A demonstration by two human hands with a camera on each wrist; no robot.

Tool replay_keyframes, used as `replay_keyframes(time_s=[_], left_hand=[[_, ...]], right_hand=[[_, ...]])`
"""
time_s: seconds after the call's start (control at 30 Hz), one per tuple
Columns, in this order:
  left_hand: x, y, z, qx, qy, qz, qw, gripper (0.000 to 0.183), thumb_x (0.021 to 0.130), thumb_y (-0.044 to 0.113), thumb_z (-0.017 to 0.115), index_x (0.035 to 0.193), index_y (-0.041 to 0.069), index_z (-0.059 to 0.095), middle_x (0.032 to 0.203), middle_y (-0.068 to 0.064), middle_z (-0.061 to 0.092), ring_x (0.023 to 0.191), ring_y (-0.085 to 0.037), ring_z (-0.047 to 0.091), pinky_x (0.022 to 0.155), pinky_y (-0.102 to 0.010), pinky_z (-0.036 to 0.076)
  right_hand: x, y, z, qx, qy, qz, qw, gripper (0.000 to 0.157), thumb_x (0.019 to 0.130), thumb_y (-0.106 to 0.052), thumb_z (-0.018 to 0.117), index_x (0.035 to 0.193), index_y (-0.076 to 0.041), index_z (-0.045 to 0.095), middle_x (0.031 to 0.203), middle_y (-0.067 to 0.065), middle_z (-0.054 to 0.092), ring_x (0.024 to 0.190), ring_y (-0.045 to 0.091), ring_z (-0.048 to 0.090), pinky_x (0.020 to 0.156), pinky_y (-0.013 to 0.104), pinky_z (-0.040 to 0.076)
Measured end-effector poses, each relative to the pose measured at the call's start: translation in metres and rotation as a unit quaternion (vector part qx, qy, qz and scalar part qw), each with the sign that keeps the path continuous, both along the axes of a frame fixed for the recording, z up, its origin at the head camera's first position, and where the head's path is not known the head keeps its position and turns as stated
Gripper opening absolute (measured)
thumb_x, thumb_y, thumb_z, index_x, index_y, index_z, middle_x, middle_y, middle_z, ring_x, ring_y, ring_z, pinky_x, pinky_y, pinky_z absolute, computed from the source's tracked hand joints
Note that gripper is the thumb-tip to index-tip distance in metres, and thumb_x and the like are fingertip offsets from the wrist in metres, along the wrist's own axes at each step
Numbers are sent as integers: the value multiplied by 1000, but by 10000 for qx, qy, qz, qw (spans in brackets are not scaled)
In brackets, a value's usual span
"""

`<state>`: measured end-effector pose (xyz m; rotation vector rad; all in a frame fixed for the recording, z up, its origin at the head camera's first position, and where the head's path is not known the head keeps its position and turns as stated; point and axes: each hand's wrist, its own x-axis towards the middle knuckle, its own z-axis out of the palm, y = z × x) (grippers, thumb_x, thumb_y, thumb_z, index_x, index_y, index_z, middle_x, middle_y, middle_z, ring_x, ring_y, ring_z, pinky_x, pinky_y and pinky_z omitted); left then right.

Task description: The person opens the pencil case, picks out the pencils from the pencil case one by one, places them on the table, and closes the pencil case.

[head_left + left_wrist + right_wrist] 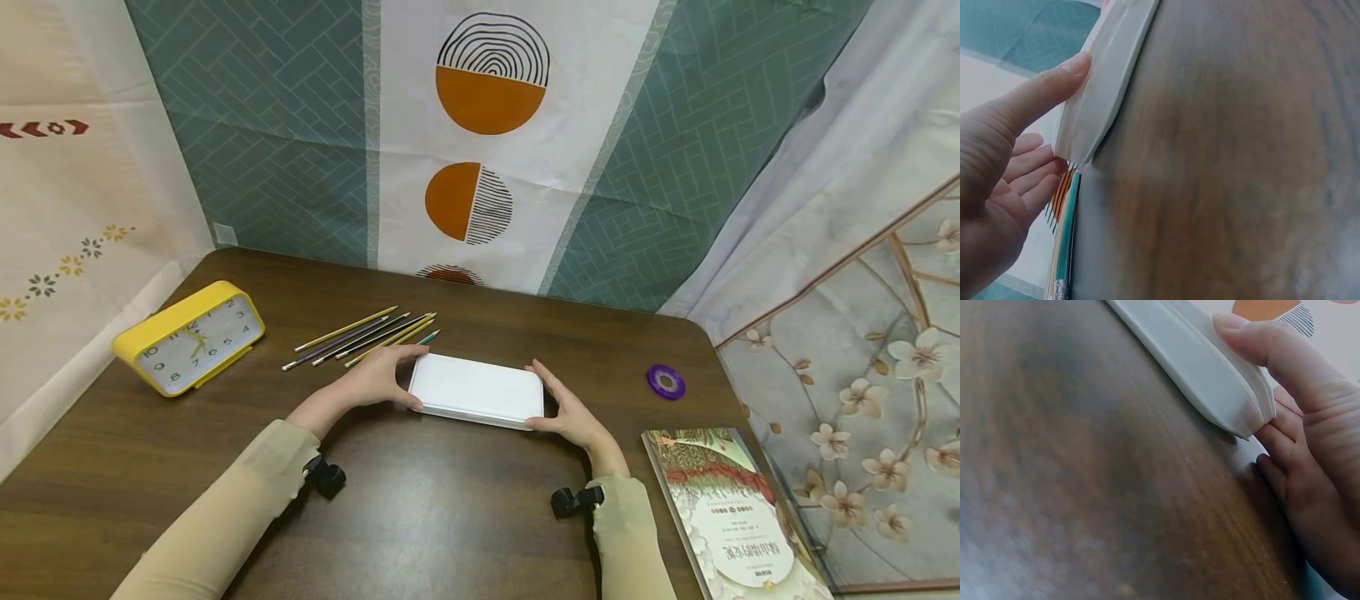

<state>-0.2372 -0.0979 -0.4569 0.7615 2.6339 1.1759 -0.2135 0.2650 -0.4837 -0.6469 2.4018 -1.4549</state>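
Observation:
A flat white case point(477, 387) with rounded corners and a seam along its side lies on the brown table, lengthwise across the middle. My left hand point(375, 377) grips its left end, thumb at the near edge and fingers toward the far edge. At the opposite end my right hand point(573, 412) holds it in the same way. The wrist views show the thumb of each hand against the case point(1107, 81), and its side seam point(1210, 369). Several pencils point(360, 337) lie just beyond the left hand; a teal one point(1069, 231) is close to its fingers.
A yellow alarm clock point(191, 337) stands at the left of the table. On the right lie a purple ring-shaped roll point(666, 382) and, nearer, a book with a floral cover point(731, 508). Patterned cloths hang behind and at both sides.

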Motion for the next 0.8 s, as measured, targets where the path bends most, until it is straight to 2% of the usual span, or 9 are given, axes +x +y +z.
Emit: replay_keyframes(time_s=[0.2,0.4,0.6,0.8], left_hand=[[0,1,0,-52,52,-25,10000,95,63,26,93,141,-5,47,142,-21,52,129,-37,53,104,-48,45],[1,1,-2,-46,65,0,10000,96,63,27,93,141,-4,47,143,-21,52,129,-37,53,104,-48,45],[-3,1,-4,-25,213,-120,9997,97,62,27,94,141,-5,47,143,-21,51,129,-37,52,104,-48,45],[-4,-4,6,26,143,-287,9995,98,65,29,91,143,-5,43,145,-21,49,131,-39,49,105,-51,43]], right_hand=[[3,-4,11,235,-27,-12,9997,99,80,1,76,155,2,11,159,22,25,149,40,13,117,62,12],[1,2,-2,196,66,-67,9998,101,80,-2,78,157,-6,12,160,16,26,150,35,13,117,60,11],[1,4,1,33,68,-30,10000,100,81,-9,78,157,-6,12,162,13,22,151,35,11,118,61,9],[-4,5,15,205,168,91,9996,92,87,-10,73,156,-1,13,161,17,23,149,38,18,117,60,16]])
